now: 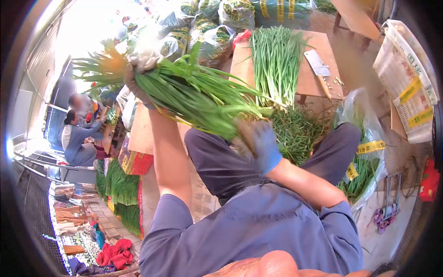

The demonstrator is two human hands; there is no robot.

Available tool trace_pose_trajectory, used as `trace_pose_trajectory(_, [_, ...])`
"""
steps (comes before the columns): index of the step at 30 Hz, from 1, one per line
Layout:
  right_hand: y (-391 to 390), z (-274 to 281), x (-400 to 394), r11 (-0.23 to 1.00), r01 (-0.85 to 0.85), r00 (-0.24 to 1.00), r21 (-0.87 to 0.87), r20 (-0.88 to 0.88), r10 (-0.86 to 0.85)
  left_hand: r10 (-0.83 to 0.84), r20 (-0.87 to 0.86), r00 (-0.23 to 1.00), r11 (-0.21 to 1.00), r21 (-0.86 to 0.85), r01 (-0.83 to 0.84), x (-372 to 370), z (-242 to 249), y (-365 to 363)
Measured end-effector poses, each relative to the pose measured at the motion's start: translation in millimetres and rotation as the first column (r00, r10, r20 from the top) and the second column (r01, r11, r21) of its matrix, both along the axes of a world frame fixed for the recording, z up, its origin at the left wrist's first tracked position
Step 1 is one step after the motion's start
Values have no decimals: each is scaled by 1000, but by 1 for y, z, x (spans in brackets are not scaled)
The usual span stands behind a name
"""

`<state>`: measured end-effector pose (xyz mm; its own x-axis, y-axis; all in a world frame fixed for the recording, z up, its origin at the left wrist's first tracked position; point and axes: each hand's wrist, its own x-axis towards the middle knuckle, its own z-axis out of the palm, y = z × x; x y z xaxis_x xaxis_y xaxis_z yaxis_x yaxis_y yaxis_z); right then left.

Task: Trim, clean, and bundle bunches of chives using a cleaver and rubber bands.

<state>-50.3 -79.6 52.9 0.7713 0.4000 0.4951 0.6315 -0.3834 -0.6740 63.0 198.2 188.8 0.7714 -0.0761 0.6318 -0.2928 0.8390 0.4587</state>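
My left hand, in a dirty work glove, is closed around a large bunch of garlic chives. I hold it up and to the left, its leafy end past my fist and its other end slanting down to the right. My right hand, in a blue and grey glove, is by the bunch's lower end above my lap. Motion smears its fingers, so I cannot make out whether they grip any stalks. More garlic chives lie on the low wooden table in front of me.
A cleaver lies on the wooden table. Loose green trimmings are heaped between my legs. At right stand a plastic bag of greens and a printed sack. Filled bags sit behind; another person works at left.
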Motion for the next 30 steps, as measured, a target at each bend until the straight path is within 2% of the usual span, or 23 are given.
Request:
trace_pose_trajectory(3, [19,4,-10,998,9,967,63,254,-25,36,-73,997,999,5,-35,13,-13,19])
trace_pose_trajectory(7, [19,15,-6,977,-147,948,152,304,95,50,-125,991,997,-58,-57,5,-23,-1])
trace_pose_trajectory(8, [17,12,1,946,-223,950,235,270,156,27,-134,991,991,-123,-44,10,-26,4])
trace_pose_trajectory(10, [12,3,23,853,-340,938,396,206,278,33,-114,993,995,-93,-44,8,-28,5])
trace_pose_trajectory(11, [11,5,24,760,-277,917,589,-74,392,32,-107,994,996,-78,-40,4,-24,-3])
trace_pose_trajectory(12, [10,10,23,659,-141,792,739,-315,522,-43,-59,997,992,-122,36,3,-20,-13])
trace_pose_trajectory(13, [11,14,24,564,47,582,824,-481,655,-48,-67,997,993,-111,40,0,-19,-15])
trace_pose_trajectory(14, [14,16,28,567,69,565,821,-501,656,-52,-76,996,994,-98,45,-3,-18,-17])
trace_pose_trajectory(16, [16,15,30,741,-59,824,669,-386,414,-32,-113,993,994,-111,20,-4,-16,-17])
trace_pose_trajectory(17, [17,17,31,820,-91,915,565,-278,293,-88,-81,993,989,-123,78,-3,-16,-18])
trace_pose_trajectory(18, [13,21,28,882,-59,936,467,-282,212,-144,-48,988,982,-133,137,-1,-15,-20])
trace_pose_trajectory(19, [17,23,27,872,3,925,489,-333,184,-200,-15,980,971,-140,196,-1,-11,-25])
trace_pose_trajectory(22, [17,42,26,885,129,826,448,-542,154,26,-157,987,994,-104,-43,-12,-2,-37])
trace_pose_trajectory(25, [35,21,44,758,7,885,652,-357,298,-186,-107,977,942,-303,147,-5,1,-35])
trace_pose_trajectory(26, [43,14,51,710,-17,894,704,-307,326,-195,-100,976,956,-241,166,-6,2,-37])
trace_pose_trajectory(29, [34,11,59,851,15,906,525,-367,210,-34,-101,994,987,-158,17,-10,11,-40])
trace_pose_trajectory(30, [22,13,60,947,75,949,311,-314,29,64,-90,994,989,-128,-75,-8,11,-35])
